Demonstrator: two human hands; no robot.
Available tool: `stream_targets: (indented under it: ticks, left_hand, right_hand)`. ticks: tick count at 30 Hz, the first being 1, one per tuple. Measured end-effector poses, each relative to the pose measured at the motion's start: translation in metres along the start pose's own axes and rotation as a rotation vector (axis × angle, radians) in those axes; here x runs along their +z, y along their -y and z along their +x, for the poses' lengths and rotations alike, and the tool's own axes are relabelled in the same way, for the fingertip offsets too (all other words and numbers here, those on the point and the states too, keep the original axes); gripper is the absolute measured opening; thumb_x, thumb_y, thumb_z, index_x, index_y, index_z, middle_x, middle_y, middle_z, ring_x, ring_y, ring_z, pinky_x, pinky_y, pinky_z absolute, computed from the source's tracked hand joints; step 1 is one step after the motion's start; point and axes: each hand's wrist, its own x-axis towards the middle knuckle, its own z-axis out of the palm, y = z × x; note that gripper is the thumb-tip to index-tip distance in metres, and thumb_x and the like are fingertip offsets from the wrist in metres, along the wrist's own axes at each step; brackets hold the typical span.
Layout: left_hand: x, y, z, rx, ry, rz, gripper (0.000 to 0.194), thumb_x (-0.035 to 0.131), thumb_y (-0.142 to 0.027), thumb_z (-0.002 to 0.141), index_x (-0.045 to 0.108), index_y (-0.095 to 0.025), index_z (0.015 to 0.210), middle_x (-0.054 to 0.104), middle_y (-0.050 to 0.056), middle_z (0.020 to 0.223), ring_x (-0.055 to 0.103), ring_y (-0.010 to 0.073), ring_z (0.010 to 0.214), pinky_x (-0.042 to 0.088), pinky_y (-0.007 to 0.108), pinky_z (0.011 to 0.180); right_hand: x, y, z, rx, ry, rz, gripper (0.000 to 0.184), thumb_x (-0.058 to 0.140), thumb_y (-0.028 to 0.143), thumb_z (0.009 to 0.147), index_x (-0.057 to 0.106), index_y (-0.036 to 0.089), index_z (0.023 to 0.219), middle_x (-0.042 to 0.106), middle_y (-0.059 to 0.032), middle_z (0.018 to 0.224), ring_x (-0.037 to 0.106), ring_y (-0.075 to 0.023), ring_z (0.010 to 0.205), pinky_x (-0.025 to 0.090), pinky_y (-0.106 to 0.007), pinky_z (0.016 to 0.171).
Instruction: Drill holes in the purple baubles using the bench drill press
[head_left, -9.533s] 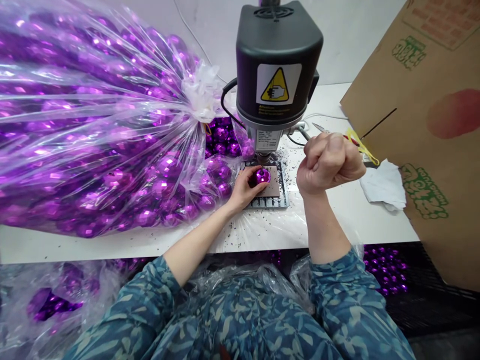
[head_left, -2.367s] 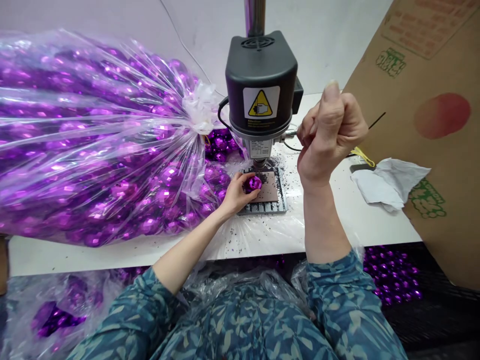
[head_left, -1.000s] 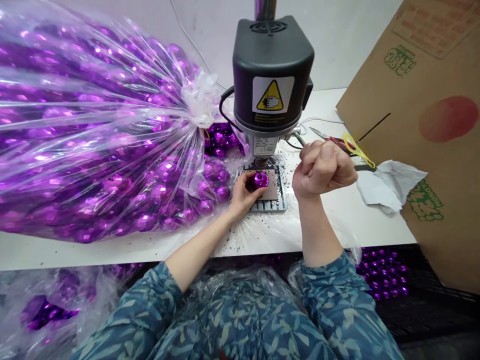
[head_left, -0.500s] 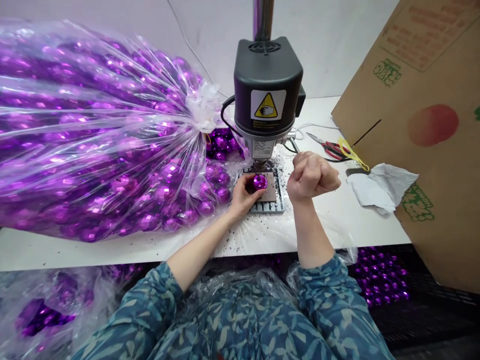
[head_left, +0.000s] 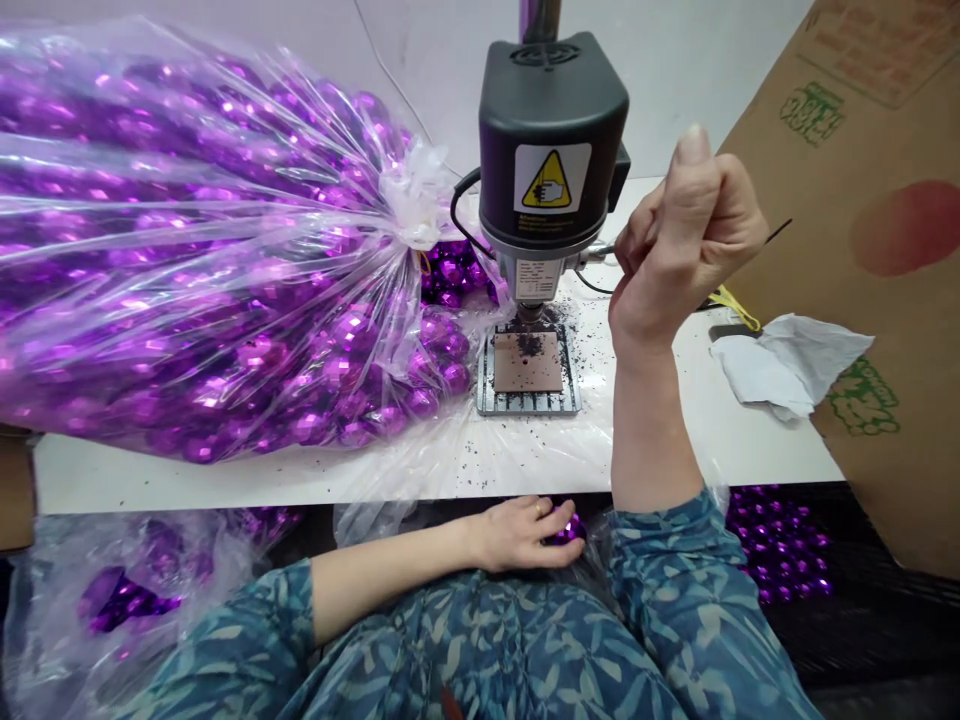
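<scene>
Below the table's front edge, my left hand (head_left: 525,533) has its fingers closed around a shiny purple faceted ball (head_left: 572,530), partly hidden by the fingers. My right hand (head_left: 690,235) is a raised fist to the right of the small drill press (head_left: 553,130). It grips the press's lever (head_left: 600,252), whose outer end is hidden inside the fist. Under the drill head, a brown square board (head_left: 529,375) with a small dark hole lies on the slotted metal base (head_left: 529,404). Dark shavings cover the back of the board.
A big tied clear bag (head_left: 247,280) of purple balls fills the table's left side. White paper (head_left: 787,365) lies at right, against a tall cardboard box (head_left: 885,330). More purple balls (head_left: 780,550) sit below the table at right; another plastic bag (head_left: 127,600) is at lower left.
My left hand has moved from the board under the drill down below the table edge, and the ball on the board is gone from there. My right fist has risen with the lever.
</scene>
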Motion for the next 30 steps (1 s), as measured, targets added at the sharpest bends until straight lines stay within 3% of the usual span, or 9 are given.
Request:
stream_targets:
  ticks: [3, 6, 10, 12, 14, 17, 20, 26, 30]
  left_hand:
    - [0.015, -0.002, -0.004, -0.090, 0.163, 0.003, 0.046, 0.064, -0.018, 0.080, 0.069, -0.036, 0.122, 0.069, 0.019, 0.136, 0.075, 0.0345, 0.092, 0.062, 0.047, 0.070]
    - [0.001, -0.004, 0.000, -0.081, 0.158, -0.090, 0.045, 0.068, -0.025, 0.079, 0.070, -0.040, 0.121, 0.072, 0.017, 0.130, 0.075, 0.0315, 0.084, 0.064, 0.047, 0.068]
    - [-0.069, 0.024, 0.021, -0.220, -0.317, -0.038, 0.031, 0.054, -0.023, 0.093, 0.072, -0.038, 0.114, 0.075, 0.006, 0.109, 0.074, 0.0267, 0.101, 0.065, 0.048, 0.088]
    - [-0.118, 0.064, 0.039, -0.427, -0.521, 0.109, 0.032, 0.047, -0.014, 0.094, 0.073, -0.028, 0.107, 0.072, 0.010, 0.111, 0.069, 0.0282, 0.113, 0.059, 0.051, 0.099]
    - [-0.164, 0.112, 0.058, -0.625, -0.567, 0.246, 0.026, 0.052, -0.007, 0.088, 0.073, -0.022, 0.096, 0.069, 0.014, 0.107, 0.067, 0.0326, 0.114, 0.055, 0.055, 0.102]
    - [-0.205, 0.173, 0.080, -0.929, -0.412, 0.375, 0.015, 0.065, -0.002, 0.075, 0.069, -0.017, 0.077, 0.066, 0.017, 0.097, 0.068, 0.0396, 0.107, 0.053, 0.059, 0.099]
    - [-0.210, 0.205, 0.094, -1.075, -0.235, 0.471, 0.013, 0.074, -0.004, 0.067, 0.066, -0.014, 0.068, 0.068, 0.021, 0.094, 0.066, 0.0455, 0.111, 0.051, 0.063, 0.098]
    - [-0.191, 0.211, 0.105, -1.146, -0.125, 0.545, 0.014, 0.078, -0.011, 0.067, 0.075, -0.007, 0.080, 0.069, 0.034, 0.114, 0.060, 0.0520, 0.124, 0.044, 0.071, 0.101]
    - [-0.188, 0.198, 0.101, -1.125, 0.164, 0.657, 0.033, 0.070, -0.024, 0.081, 0.078, -0.011, 0.110, 0.072, 0.029, 0.122, 0.060, 0.0457, 0.126, 0.040, 0.068, 0.105]
  right_hand:
    - [-0.002, -0.001, -0.001, -0.011, 0.035, -0.016, 0.058, 0.060, 0.061, 0.087, 0.026, 0.023, 0.061, 0.029, 0.0087, 0.045, 0.025, -0.0021, 0.037, 0.024, -0.026, 0.042]
    - [-0.005, -0.002, -0.001, 0.000, 0.075, -0.053, 0.054, 0.056, 0.054, 0.094, 0.026, 0.022, 0.062, 0.027, 0.0076, 0.047, 0.028, -0.0021, 0.041, 0.027, -0.026, 0.046]
    - [-0.006, -0.004, -0.001, 0.010, 0.059, -0.030, 0.057, 0.060, 0.057, 0.090, 0.028, 0.022, 0.060, 0.030, 0.0081, 0.047, 0.028, -0.0011, 0.040, 0.026, -0.025, 0.046]
    - [-0.006, -0.004, -0.001, 0.011, 0.026, 0.012, 0.058, 0.064, 0.058, 0.086, 0.030, 0.021, 0.059, 0.032, 0.0086, 0.045, 0.028, -0.0011, 0.038, 0.026, -0.025, 0.045]
    - [-0.006, -0.004, -0.001, 0.012, 0.019, 0.013, 0.057, 0.064, 0.058, 0.087, 0.031, 0.021, 0.058, 0.033, 0.0087, 0.044, 0.029, -0.0012, 0.038, 0.026, -0.024, 0.045]
    - [-0.006, -0.003, -0.002, -0.004, 0.050, -0.085, 0.056, 0.057, 0.057, 0.092, 0.029, 0.022, 0.059, 0.031, 0.0079, 0.046, 0.028, -0.0019, 0.039, 0.028, -0.025, 0.044]
    - [-0.008, -0.002, -0.002, -0.020, 0.074, -0.139, 0.054, 0.052, 0.057, 0.095, 0.027, 0.023, 0.061, 0.030, 0.0072, 0.047, 0.027, -0.0032, 0.040, 0.027, -0.027, 0.043]
    - [-0.009, -0.001, -0.003, -0.010, 0.075, -0.011, 0.051, 0.060, 0.051, 0.092, 0.030, 0.023, 0.061, 0.033, 0.0078, 0.047, 0.026, -0.0029, 0.039, 0.026, -0.028, 0.044]
    - [-0.010, -0.002, -0.003, -0.012, 0.098, -0.014, 0.051, 0.058, 0.049, 0.094, 0.030, 0.022, 0.061, 0.033, 0.0087, 0.048, 0.028, -0.0017, 0.039, 0.028, -0.024, 0.044]
